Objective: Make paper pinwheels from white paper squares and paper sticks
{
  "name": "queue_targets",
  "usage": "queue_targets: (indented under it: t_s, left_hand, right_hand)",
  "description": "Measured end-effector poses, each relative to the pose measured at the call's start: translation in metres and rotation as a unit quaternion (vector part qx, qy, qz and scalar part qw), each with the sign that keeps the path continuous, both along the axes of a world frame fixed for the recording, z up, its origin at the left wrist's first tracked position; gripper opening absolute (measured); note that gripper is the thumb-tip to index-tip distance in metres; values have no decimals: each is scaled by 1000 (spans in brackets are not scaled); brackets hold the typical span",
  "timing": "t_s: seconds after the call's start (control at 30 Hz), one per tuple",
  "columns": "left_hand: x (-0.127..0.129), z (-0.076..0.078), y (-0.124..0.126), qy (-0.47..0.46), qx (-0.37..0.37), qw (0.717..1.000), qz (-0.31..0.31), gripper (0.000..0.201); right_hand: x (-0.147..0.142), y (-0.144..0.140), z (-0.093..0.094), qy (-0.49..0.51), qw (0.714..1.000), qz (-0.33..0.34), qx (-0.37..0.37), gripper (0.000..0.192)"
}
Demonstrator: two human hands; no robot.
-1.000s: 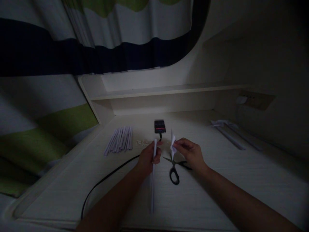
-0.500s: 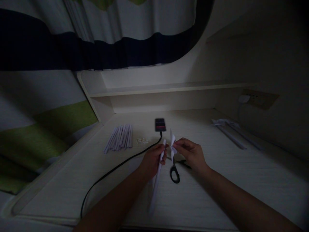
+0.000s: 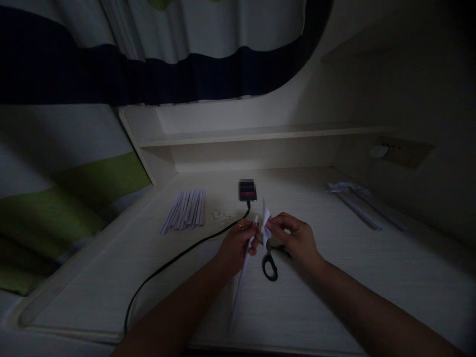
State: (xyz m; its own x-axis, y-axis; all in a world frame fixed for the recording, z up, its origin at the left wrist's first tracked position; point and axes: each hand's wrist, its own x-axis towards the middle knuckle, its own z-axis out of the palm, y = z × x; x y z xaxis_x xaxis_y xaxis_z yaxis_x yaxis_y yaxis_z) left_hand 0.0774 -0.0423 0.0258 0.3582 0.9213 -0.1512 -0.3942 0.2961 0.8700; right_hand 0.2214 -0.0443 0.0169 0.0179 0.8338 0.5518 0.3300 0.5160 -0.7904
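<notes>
My left hand (image 3: 236, 244) is closed round a long rolled paper tube (image 3: 241, 282), which slants down toward the desk's front edge. Its upper end pokes out past my fingers. Facing it, my right hand (image 3: 295, 237) pinches a folded white paper piece shaped like a bow or pinwheel (image 3: 266, 225). A small gap separates this piece from the tube's tip. Beneath my right hand lie scissors with black handles (image 3: 270, 267), their blades mostly hidden behind the paper.
Several short paper tubes (image 3: 186, 210) lie side by side at left, near small pale bits (image 3: 220, 215). A blurred dark device (image 3: 248, 190) has a black cable (image 3: 178, 258) running to the front edge. Two longer tubes with paper tops (image 3: 355, 206) lie right. Behind stands a shelf (image 3: 253, 135).
My left fingers have shifted on the tube, which now looks thinner and more steeply turned away. The right hand keeps its pinch nearly in place. The whole view has moved slightly.
</notes>
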Motion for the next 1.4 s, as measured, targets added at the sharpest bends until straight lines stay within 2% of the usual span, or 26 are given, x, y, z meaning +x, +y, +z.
queue_targets:
  t_s: [0.1,0.27,0.43,0.7,0.87,1.0,1.2,1.27,1.33,1.4]
  left_hand:
    - [0,2,-1,22,4,1000,6,24]
    - [0,4,-4,28,7,1000,4,25]
    - [1,6,-6,25,-1,1000,9,24]
    - [4,9,-10,43,9,999,23,22]
    - [4,2,-6,43,9,999,20,20]
    - [8,-4,-5,18,-5,1000,17,18]
    - [8,-2,-3,-75,-79,993,39,14]
    - [3,-1,2,-122,-84,987,54,10]
    - [-2,0,7,-168,-73,981,67,7]
    - [-7,1,11,-196,-59,974,99,6]
  right_hand:
    - [1,-3,0,-72,995,-7,74,11]
    - [4,-6,0,-174,969,-22,173,14]
    - [4,-7,0,-225,949,-39,220,14]
    - [1,-11,3,-238,946,-50,213,14]
    - [-1,-10,2,-252,943,-63,209,15]
    - [-1,-7,-2,-231,954,-54,183,18]
    - [0,-11,2,-140,974,-56,167,26]
    - [-1,-14,4,-103,980,-68,159,21]
    - [-5,-16,4,-85,987,-64,120,11]
    - [-11,-17,0,-101,993,-21,49,17]
